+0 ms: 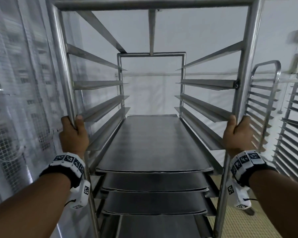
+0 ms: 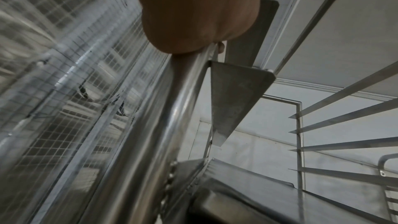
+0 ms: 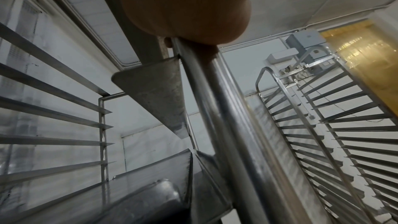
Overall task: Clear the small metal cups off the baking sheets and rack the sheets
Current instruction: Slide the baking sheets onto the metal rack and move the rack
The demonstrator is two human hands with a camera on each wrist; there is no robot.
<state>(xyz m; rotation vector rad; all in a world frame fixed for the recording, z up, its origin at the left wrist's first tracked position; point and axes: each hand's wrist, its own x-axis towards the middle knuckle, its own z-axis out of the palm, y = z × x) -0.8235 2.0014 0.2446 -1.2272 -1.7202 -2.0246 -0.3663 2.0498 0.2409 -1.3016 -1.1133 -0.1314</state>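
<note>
Fingers [image 1: 80, 119] round rack [image 1: 150, 4] posts — both hands.

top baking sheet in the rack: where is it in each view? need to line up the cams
Head: top baking sheet lies centre frame on the rack's runners, other sheets stacked on runners below it.
Left wrist: its near corner shows at the bottom right.
Right wrist: its near corner shows at the bottom, left of centre.
Shared landmark: the rack's far end frame.

Head forward; wrists upward along rack [image 1: 244, 66]
</note>
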